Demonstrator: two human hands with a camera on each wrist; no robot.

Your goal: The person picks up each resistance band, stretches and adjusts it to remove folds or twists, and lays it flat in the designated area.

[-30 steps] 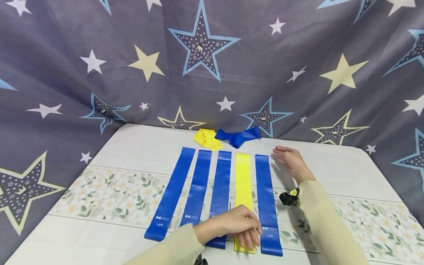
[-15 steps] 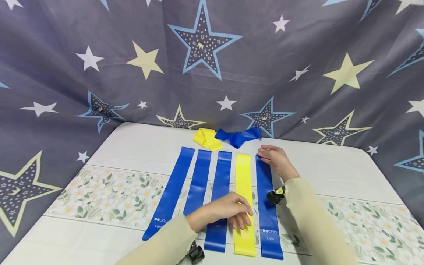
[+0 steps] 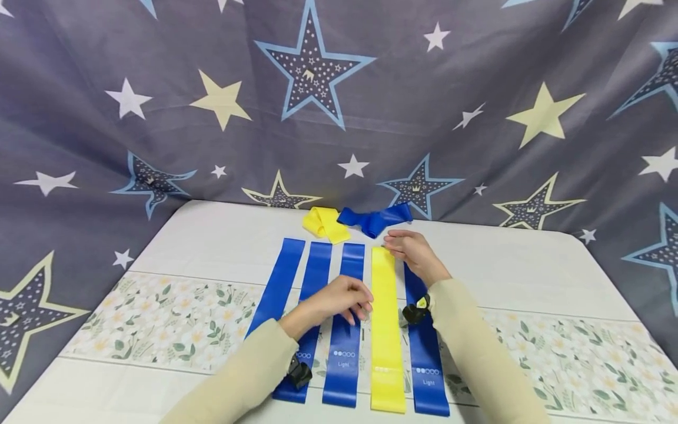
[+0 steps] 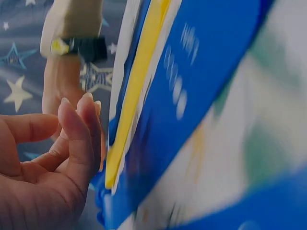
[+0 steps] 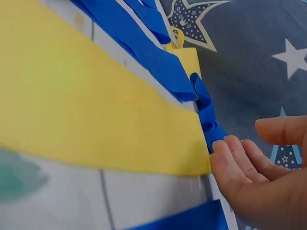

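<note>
Flat side by side on the table lie a yellow resistance band point(image 3: 386, 335) and several blue ones printed "Light". My left hand point(image 3: 339, 297) hovers over the blue band point(image 3: 341, 365) just left of the yellow one, fingers loosely bent and holding nothing. At the yellow band's far end is my right hand point(image 3: 415, 253), its fingertips right at the band's end corner in the right wrist view, thumb apart. The rightmost blue band point(image 3: 426, 353) runs partly beneath my right wrist. Two more blue bands point(image 3: 288, 259) lie to the left, partly hidden by my left arm.
Behind the row, a crumpled yellow band point(image 3: 325, 224) and a crumpled blue band point(image 3: 375, 221) lie near the table's back edge. The white table point(image 3: 503, 259) has a floral strip point(image 3: 180, 324) across it. A grey star-patterned cloth point(image 3: 339, 147) hangs behind.
Both hands have moved left: the right from beside the rightmost blue band to the yellow band's far end, the left from the yellow band's near end up over the neighbouring blue band.
</note>
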